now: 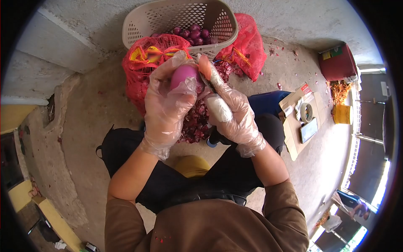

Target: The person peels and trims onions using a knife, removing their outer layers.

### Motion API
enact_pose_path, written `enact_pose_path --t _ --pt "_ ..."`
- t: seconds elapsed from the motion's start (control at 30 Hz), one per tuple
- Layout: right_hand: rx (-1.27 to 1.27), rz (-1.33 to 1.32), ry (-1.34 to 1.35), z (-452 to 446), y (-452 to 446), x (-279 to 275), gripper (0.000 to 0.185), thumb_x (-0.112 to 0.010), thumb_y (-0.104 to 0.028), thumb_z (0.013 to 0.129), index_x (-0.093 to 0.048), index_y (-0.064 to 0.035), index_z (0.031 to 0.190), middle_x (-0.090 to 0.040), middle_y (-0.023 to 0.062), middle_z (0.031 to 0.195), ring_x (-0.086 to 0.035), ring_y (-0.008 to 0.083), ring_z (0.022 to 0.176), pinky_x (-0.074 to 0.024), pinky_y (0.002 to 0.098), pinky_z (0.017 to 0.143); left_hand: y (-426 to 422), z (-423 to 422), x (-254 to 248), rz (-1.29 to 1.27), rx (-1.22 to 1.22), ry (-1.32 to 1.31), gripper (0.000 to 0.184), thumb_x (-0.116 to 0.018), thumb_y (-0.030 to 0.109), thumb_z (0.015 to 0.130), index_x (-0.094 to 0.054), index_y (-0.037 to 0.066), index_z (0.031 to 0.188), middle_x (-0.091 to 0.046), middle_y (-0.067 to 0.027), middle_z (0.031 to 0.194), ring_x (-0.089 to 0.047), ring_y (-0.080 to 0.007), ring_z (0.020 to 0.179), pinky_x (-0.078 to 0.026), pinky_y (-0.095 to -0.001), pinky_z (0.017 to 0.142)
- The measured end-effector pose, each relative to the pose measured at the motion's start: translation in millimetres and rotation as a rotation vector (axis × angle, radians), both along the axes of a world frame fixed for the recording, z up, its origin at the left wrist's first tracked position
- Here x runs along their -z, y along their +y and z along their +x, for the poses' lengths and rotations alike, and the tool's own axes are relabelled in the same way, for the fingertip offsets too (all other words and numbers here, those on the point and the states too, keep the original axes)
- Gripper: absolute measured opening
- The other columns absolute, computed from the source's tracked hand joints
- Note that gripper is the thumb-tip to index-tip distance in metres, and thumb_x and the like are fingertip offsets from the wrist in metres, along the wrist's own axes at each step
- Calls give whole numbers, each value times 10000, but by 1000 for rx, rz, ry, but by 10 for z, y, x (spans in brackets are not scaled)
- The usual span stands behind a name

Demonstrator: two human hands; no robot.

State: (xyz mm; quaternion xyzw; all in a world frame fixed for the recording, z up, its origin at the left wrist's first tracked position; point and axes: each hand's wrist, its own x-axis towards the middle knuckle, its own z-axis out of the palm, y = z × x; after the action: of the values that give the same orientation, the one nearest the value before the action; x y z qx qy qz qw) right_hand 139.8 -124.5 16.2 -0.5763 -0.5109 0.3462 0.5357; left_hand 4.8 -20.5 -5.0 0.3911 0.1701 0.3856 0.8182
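My left hand (163,111), in a clear plastic glove, is closed around a shiny purple onion (184,77). My gloved right hand (235,107) is closed on a small knife (208,84), whose dark narrow blade lies against the onion's right side. White wrapping shows at the right thumb and lower fingers; the knife's handle is mostly hidden. Below both hands, between my knees, lies a heap of dark red onion skins (195,122).
A beige basket (140,25) holding several purple onions (195,34) stands against the wall. Red mesh bags (138,80) flank it. To the right, cardboard (294,134) carries a tape roll (306,112) and phone (309,130). A red bucket (337,63) stands farther off.
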Motion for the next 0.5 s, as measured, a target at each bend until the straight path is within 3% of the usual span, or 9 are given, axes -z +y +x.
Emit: enact_pose_path --t 0.3,0.4,0.5 --pt "25 137 -39 -26 37 92 545 -525 -90 986 -366 0 1500 -504 182 1462 -551 253 1294 -416 317 1055 -33 17 -88 -153 49 -101 657 -735 97 858 -406 35 1423 -455 -105 1425 -534 -227 1234 -524 -489 1016" --pt "40 127 -6 -48 30 93 543 -514 -79 988 -361 5 1502 -496 185 1469 -546 247 1297 -406 310 1061 -21 7 -79 -159 90 -115 655 -721 111 871 -397 37 1435 -476 -117 1393 -558 -225 1203 -520 -487 1020" --pt "63 212 -19 -38 63 164 541 -502 -68 990 -354 9 1504 -499 182 1468 -546 220 1287 -402 299 1055 -12 -3 -72 -38 130 -80 552 -643 241 959 -436 74 1443 -565 -76 1319 -573 -199 1177 -479 -437 1037"
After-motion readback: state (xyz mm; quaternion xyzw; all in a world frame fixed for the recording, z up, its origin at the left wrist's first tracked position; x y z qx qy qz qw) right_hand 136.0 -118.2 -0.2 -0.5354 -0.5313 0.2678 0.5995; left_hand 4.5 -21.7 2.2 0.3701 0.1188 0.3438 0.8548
